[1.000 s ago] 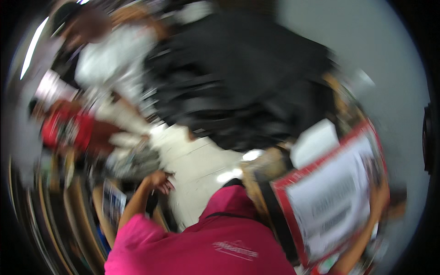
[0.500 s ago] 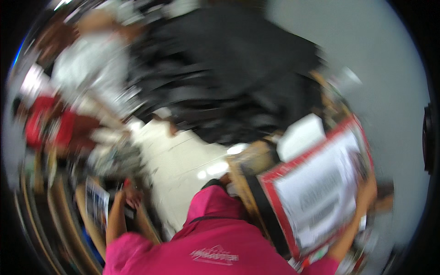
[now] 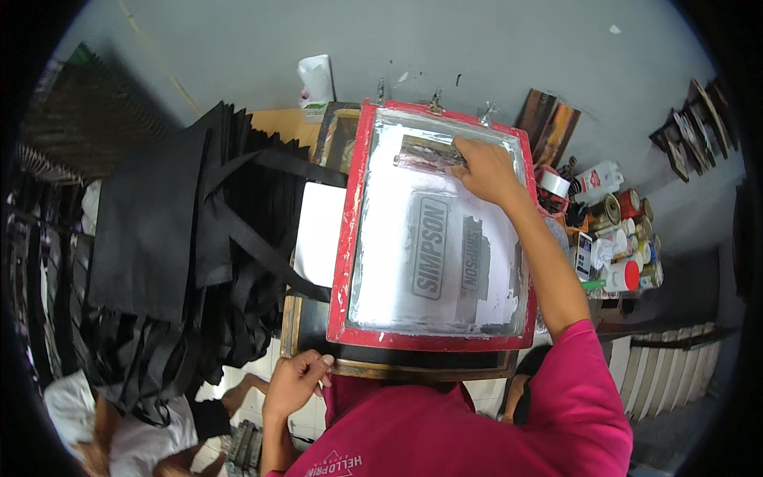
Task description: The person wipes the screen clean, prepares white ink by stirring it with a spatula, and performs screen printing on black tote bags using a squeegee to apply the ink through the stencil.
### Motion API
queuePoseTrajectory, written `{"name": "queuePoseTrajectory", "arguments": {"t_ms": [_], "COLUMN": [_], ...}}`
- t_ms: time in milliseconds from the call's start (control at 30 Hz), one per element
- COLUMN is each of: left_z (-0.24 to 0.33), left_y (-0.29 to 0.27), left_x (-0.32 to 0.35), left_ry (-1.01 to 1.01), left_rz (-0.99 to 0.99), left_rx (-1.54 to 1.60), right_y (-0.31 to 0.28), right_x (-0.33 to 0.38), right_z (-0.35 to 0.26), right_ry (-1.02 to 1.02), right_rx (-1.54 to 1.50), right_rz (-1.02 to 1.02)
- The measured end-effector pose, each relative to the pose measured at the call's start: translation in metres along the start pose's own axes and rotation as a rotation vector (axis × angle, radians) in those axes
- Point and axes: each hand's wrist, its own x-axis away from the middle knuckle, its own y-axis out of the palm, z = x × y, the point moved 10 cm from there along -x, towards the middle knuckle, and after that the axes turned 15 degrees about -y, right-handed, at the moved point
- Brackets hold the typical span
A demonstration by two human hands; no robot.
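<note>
My right hand (image 3: pixel 486 171) is closed around one end of a squeegee (image 3: pixel 425 155), a stained, narrow strip resting across the far part of a screen-printing frame (image 3: pixel 339 306). The frame has a red border, and its pale mesh (image 3: pixel 389 238) bears a grey block-letter design. My left hand (image 3: pixel 296 385) is curled, thumb against the fingers, at the near left corner of a dark wood-edged board (image 3: pixel 413 367) under the frame. Nothing shows in that hand. Black straps (image 3: pixel 266 250) and a white sheet (image 3: pixel 318 230) run under the frame's left side.
A thick stack of black fabric bags (image 3: pixel 151 230) hangs at the left. Metal clamps (image 3: pixel 436 99) stand along the frame's far edge by the grey wall. Cans, a white jug (image 3: pixel 598 181) and a phone (image 3: pixel 584 254) crowd the right. Another person (image 3: pixel 151 429) sits at the lower left.
My view has swung from the floor to the printing frame, now squarely before me. My right hand has moved from its right edge to its far part; my left has come to the board's corner.
</note>
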Motion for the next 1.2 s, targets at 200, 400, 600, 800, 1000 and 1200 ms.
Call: {"name": "queuePoseTrajectory", "arguments": {"t_ms": [200,400,600,800,1000,1200], "left_z": [0.035,0.05,0.063,0.076,0.093,0.098], "left_y": [0.011,0.015,0.026,0.034,0.038,0.041], "left_x": [-0.009,-0.014,-0.022,-0.022,-0.021,-0.031], "left_ry": [0.079,0.052,0.091,0.089,0.096,0.156], "left_rz": [-0.076,-0.099,-0.142,-0.155,-0.159,-0.161], "left_rx": [-0.129,-0.169,-0.172,-0.191,-0.224,-0.235], "right_y": [0.009,-0.022,0.003,-0.018,0.011,-0.002], "right_x": [0.011,0.006,0.008,-0.008,-0.014,-0.029], "right_z": [-0.021,-0.007,-0.003,0.02,0.005,0.017], "right_ry": [-0.079,0.027,-0.029,-0.023,-0.125,-0.078], "right_rx": [-0.023,-0.018,-0.05,0.015,-0.06,-0.005], "right_rz": [0.049,0.072,0.054,0.14,-0.006,0.061]}}
